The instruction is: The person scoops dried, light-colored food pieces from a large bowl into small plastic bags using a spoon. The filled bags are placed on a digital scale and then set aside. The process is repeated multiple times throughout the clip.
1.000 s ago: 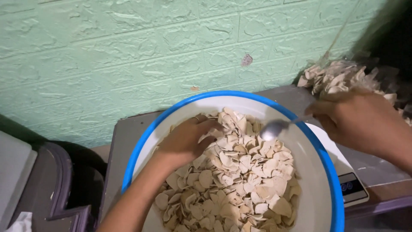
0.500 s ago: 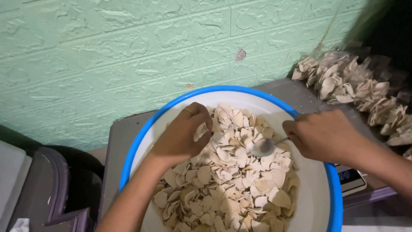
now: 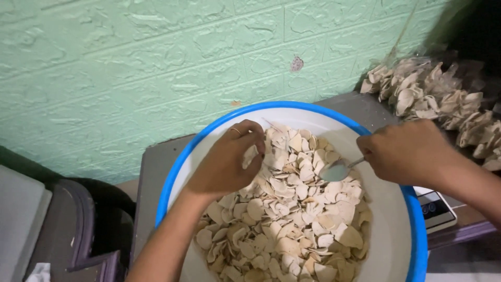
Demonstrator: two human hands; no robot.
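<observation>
— What is held by the hands?

— A metal spoon (image 3: 336, 169) is gripped in the right hand (image 3: 409, 151), which is closed around the handle; the spoon's bowl is pointed toward 9 o'clock, just above the chips (image 3: 284, 209). A few pale chips are pinched by the left hand (image 3: 227, 162), its fingers curled over them. A ring is worn on one finger.

— And where are the chips kept?

— They are piled inside a large white basin with a blue rim (image 3: 182, 156), mostly from the centre down to 6 o'clock. The basin is set on a grey worktop (image 3: 156, 162) against a green wall (image 3: 130, 68).

— Is anything else seen?

— More chips, packed in clear bags (image 3: 438, 99), are laid at 2 o'clock. A small scale (image 3: 436, 209) is partly covered by the basin at 4 o'clock.
</observation>
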